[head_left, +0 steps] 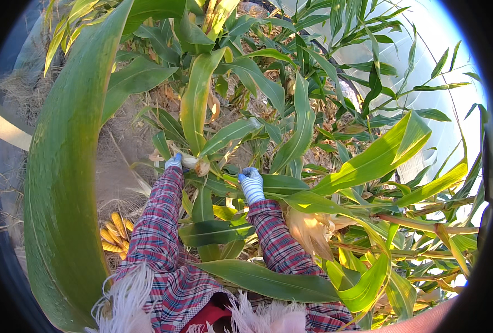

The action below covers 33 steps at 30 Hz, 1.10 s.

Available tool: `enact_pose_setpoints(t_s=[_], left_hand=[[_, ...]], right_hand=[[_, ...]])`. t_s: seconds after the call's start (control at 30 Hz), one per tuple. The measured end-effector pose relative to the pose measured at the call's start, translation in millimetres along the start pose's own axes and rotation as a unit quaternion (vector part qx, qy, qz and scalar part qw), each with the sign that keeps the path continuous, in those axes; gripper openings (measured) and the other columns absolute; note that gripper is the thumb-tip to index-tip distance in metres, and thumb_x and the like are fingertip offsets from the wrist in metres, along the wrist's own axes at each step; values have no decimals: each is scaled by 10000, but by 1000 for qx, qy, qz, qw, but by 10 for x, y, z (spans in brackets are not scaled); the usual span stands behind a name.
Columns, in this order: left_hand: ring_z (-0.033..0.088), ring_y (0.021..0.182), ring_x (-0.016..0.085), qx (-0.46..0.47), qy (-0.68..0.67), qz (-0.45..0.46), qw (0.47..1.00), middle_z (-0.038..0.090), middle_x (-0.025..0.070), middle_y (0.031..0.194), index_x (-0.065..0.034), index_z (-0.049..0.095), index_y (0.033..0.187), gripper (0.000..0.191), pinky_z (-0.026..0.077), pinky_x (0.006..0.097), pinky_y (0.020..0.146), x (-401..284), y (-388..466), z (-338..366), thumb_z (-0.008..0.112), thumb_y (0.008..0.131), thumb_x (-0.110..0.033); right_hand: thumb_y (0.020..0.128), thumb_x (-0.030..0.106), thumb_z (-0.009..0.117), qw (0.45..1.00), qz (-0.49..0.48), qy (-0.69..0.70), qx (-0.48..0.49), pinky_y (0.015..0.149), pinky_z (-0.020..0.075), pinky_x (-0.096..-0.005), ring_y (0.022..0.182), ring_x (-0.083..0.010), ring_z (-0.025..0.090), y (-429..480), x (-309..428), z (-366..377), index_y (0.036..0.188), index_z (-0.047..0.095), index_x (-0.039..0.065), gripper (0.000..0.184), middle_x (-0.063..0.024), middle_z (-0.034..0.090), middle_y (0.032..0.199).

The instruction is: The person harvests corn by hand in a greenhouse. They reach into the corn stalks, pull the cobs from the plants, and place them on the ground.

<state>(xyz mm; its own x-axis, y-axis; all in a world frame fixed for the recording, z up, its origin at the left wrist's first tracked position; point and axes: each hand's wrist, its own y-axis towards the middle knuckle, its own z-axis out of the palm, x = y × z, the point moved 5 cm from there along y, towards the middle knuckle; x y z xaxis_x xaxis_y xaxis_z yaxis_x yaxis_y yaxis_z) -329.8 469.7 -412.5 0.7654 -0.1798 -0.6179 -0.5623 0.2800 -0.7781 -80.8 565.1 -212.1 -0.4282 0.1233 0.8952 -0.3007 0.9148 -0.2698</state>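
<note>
My left hand [174, 161], in a striped glove with blue fingertips, grips the side of a corn ear [193, 163] in a pale husk. Dry brown silk shows at the ear's right end. To the right, my right hand [252, 185] wears a matching glove, its fingers curled beside a green corn leaf [284, 184]. Whether anything is inside those fingers is hidden. The ear hangs among the leaves of a standing corn plant [194, 104]. Below my right forearm's outer side is a dry, opened husk [311, 233].
Several bare yellow cobs [115, 234] lie in a pile on the ground, left of my left sleeve. A large corn leaf [63, 187] rises close to the camera. Bent stalks [429, 224] crowd the right side, and translucent plastic sheeting [421, 79] curves behind the plants.
</note>
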Motion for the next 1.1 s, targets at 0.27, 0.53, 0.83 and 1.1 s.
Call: enact_pose_setpoints(t_s=[0.27, 0.53, 0.83, 1.1], left_hand=[[610, 830, 207, 114, -183, 216, 952, 607, 123, 977, 48, 549, 1103, 290, 539, 317, 752, -247, -355, 106, 539, 917, -174], [616, 851, 233, 111, -105, 141, 978, 613, 128, 1016, 31, 540, 1128, 318, 530, 353, 769, 125, -483, 151, 524, 928, -215], [575, 871, 216, -45, -96, 315, 943, 537, 138, 1071, -32, 372, 1233, 457, 523, 324, 726, -434, -1469, -288, 610, 865, -160], [546, 926, 214, 46, 23, 265, 963, 568, 159, 1051, 40, 466, 1191, 501, 455, 329, 828, -318, -587, 225, 664, 823, -237]], right_hand=[[641, 331, 805, 936, -149, -311, 77, 1002, 383, -401, 1178, -342, 465, 28, 593, 647, 1324, 367, 7, 873, -206, 481, 1278], [912, 157, 530, 982, -139, 125, -13, 878, 450, -337, 978, -214, 560, 370, 218, 1273, 1117, 547, -20, 271, -140, 589, 1092], [963, 293, 418, 943, 27, 317, -96, 727, 509, -326, 722, -197, 593, 678, -66, 1242, 897, 625, -45, 402, -108, 644, 844], [967, 410, 335, 853, 228, 467, -36, 747, 521, -369, 793, -261, 611, 572, -630, 1650, 975, 622, -19, 517, -161, 632, 966]])
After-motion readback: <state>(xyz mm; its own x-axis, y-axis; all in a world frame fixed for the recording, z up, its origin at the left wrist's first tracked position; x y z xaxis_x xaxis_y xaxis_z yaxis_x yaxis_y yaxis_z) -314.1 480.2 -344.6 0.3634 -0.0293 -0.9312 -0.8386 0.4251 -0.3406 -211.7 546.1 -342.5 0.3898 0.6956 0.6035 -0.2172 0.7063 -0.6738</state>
